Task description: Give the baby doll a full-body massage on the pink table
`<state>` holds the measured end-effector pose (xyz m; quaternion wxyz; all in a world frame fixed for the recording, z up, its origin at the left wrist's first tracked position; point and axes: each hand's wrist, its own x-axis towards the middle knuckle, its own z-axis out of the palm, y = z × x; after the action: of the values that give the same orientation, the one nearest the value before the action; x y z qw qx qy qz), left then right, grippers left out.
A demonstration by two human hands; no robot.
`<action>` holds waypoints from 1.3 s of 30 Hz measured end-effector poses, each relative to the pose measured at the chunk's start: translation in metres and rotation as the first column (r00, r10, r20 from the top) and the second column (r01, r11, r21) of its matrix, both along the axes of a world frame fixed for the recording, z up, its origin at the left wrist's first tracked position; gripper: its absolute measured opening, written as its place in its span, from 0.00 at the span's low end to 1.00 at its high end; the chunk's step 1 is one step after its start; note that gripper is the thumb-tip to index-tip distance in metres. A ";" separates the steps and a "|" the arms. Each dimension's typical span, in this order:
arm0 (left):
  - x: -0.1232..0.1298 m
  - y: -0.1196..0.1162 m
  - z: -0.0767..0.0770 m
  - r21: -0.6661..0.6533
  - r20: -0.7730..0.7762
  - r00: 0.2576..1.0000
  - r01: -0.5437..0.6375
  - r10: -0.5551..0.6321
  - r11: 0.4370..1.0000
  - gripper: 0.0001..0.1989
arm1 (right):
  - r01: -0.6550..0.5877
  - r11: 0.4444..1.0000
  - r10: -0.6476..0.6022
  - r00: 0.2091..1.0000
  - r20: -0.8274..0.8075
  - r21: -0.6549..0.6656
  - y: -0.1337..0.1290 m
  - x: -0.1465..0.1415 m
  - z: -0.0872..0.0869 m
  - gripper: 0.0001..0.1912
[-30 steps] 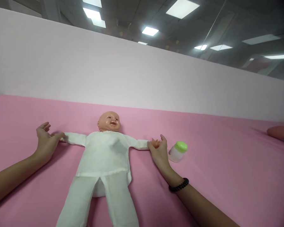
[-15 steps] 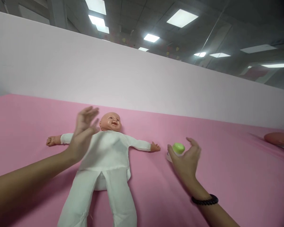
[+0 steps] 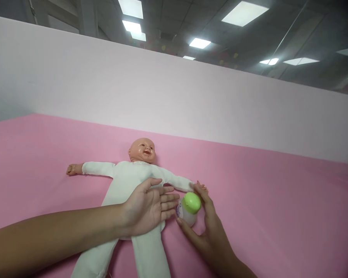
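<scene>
A baby doll [image 3: 133,177] in white cloth lies on its back with its arms spread. Over its belly, my left hand [image 3: 147,204] is palm up, fingers stretched out and holding nothing. Those fingertips come close to a small whitish jar [image 3: 188,217] with a bright green lid [image 3: 192,202]; whether they touch it I cannot tell. My right hand [image 3: 207,227] grips the jar between thumb and fingers, beside the doll's outstretched arm. The jar leans slightly, and a label with purple print shows on its left side.
The doll rests on a pink surface [image 3: 263,200]. Behind it a white wall panel [image 3: 162,92] runs across the whole view. Ceiling lights [image 3: 245,13] show above the panel.
My right hand has closed on the jar and brought it left, closer to me. My left hand has come down from beside the doll's head to over its belly, palm turned up.
</scene>
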<state>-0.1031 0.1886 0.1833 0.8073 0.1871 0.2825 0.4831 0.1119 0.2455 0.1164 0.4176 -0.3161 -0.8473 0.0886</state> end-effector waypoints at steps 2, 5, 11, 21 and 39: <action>-0.002 0.001 0.000 0.010 0.016 1.000 0.001 -0.001 1.000 0.39 | 0.018 0.988 -0.018 1.000 -0.003 0.151 -0.002 0.003 0.008 0.42; -0.002 0.001 0.001 0.020 0.050 0.999 -0.005 0.004 1.000 0.40 | -0.013 0.936 0.000 0.999 0.038 0.352 -0.002 0.009 0.020 0.43; -0.003 0.001 0.000 0.009 0.103 0.995 -0.015 0.014 1.000 0.39 | -0.176 0.942 0.087 0.951 0.298 0.284 -0.003 0.008 0.023 0.39; -0.004 0.000 -0.003 0.041 0.139 0.990 -0.016 0.011 0.999 0.40 | -0.202 0.929 0.107 0.949 0.296 0.311 -0.004 0.011 0.027 0.39; -0.003 0.000 -0.002 0.033 0.158 0.987 -0.027 0.021 0.999 0.39 | 0.141 0.947 -0.198 0.963 0.180 0.287 0.014 0.013 0.014 0.33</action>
<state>-0.1061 0.1884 0.1814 0.8178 0.1592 0.2114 0.5110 0.1252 0.2594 0.1306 0.3728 -0.3353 -0.8596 -0.0983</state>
